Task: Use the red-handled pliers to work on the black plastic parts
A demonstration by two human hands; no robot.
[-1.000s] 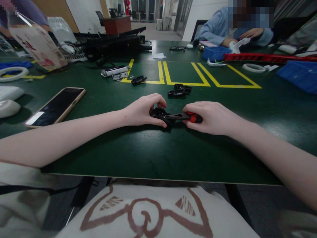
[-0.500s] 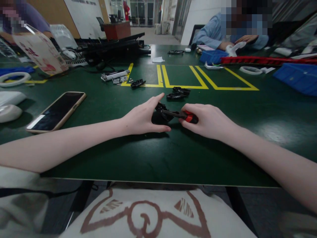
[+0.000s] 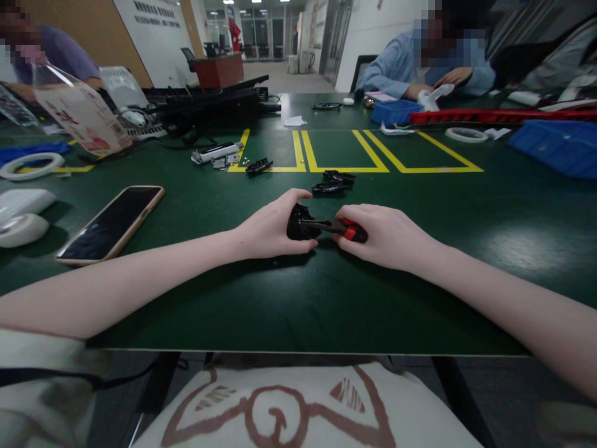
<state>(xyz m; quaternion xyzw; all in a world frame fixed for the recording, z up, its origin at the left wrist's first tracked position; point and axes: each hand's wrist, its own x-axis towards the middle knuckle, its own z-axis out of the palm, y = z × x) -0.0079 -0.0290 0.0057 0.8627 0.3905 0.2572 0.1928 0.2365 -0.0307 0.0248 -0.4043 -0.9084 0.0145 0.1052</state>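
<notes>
My left hand (image 3: pixel 273 225) grips a small black plastic part (image 3: pixel 298 225) on the green table (image 3: pixel 298 298), fingers curled over its top. My right hand (image 3: pixel 387 236) holds a screwdriver with a red and black handle (image 3: pixel 351 230), its dark shaft pointing left into the black part. Both hands rest on the table surface, close together. Just beyond them lie two more black parts (image 3: pixel 333 182) near the yellow tape lines.
A phone (image 3: pixel 112 224) lies face up at the left, white objects (image 3: pixel 21 214) beside it. Another black part (image 3: pixel 259 165) and a silver piece (image 3: pixel 217 152) sit farther back. Blue bins (image 3: pixel 555 146) stand at the right. Other people sit at the far left and far right corners.
My left hand's fingers, spread out half a second ago, have curled back over the black part. The part now stands turned up against the screwdriver tip. The view has shifted slightly.
</notes>
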